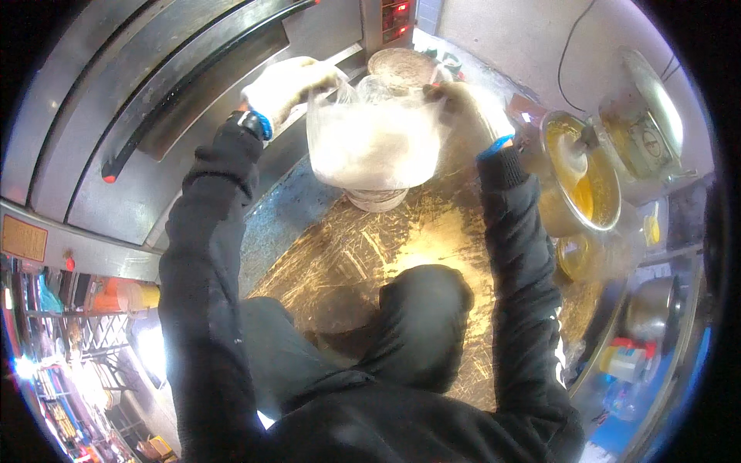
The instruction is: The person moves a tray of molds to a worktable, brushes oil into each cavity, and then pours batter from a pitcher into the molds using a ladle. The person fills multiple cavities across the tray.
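A translucent plastic bag (373,147) hangs between my two gloved hands, with a bulky pale content inside that I cannot make out. My left hand (292,84), in a white glove with a blue cuff, grips the bag's upper left edge. On the other side, my right hand (463,98) in a matching glove pinches the upper right edge. Under the bag the base of a round container (377,199) shows; the bag hides the rest of it. Just behind the bag lies a round, worn, brownish lid or board (402,66).
A steel deck oven (191,104) with a long black handle (208,87) rises at left. At right stands a metal pot (579,173) with yellow contents and a utensil. Beyond it is a large clouded container (642,127). The floor (347,260) is scuffed; shelving (642,347) holds bottles and a bowl.
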